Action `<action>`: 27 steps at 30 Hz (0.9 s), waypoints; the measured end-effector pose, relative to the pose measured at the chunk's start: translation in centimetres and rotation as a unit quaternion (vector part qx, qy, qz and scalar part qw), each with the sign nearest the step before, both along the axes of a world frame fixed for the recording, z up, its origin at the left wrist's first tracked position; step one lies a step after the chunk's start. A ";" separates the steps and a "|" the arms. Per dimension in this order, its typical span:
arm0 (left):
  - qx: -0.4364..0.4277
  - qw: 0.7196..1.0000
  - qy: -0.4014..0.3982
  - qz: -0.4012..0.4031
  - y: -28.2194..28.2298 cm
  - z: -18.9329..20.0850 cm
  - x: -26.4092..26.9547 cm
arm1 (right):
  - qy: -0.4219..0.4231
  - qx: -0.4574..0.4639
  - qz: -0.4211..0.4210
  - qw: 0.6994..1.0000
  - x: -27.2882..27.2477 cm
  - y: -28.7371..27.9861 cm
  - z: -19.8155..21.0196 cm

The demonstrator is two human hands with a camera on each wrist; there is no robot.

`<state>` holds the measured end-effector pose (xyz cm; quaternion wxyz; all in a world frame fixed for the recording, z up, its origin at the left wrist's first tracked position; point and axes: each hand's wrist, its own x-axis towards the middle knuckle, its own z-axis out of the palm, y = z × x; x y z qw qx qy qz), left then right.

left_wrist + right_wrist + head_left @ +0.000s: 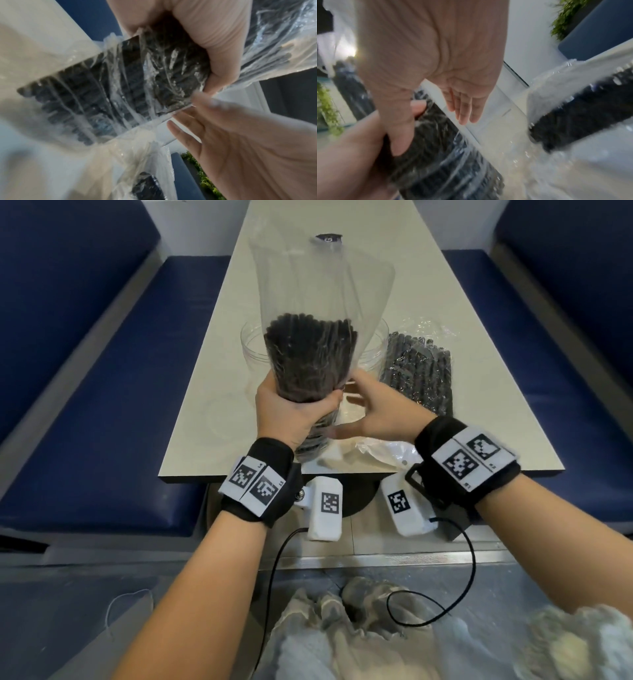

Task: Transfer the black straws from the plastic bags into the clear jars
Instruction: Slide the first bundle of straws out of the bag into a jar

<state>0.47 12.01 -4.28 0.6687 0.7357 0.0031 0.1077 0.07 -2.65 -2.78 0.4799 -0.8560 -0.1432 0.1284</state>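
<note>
Your left hand (pixel 287 409) wraps its fingers round a plastic bag (pixel 322 302) of black straws (pixel 308 357), squeezing the bundle near its lower end and holding it upright above the near part of the table (pixel 205 392). The bag is clear, crinkled and glossy, and rises as an empty sleeve well above the straw tips. The straws are thin, matte and tightly packed. Your right hand (pixel 380 412) is spread, fingers straight, just beside the bag and gripping nothing. A second bag of straws (pixel 418 368) lies flat on the table to the right. A clear jar (pixel 251 344) stands behind the held bag.
</note>
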 end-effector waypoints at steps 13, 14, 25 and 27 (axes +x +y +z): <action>0.091 0.993 0.074 -0.032 -0.5 -4.1 0.0 | -0.012 0.255 -0.085 0.963 -0.3 2.7 2.4; 0.112 0.990 0.076 -0.039 -0.5 -4.3 0.0 | -0.007 0.258 -0.096 0.961 -0.1 3.0 2.1; 0.092 0.993 0.044 -0.058 1.1 -1.8 -0.3 | 0.002 0.265 -0.116 0.957 0.8 3.9 1.6; 0.063 0.996 0.051 -0.048 0.5 -1.8 0.0 | 0.008 0.255 -0.119 0.960 0.9 3.9 1.5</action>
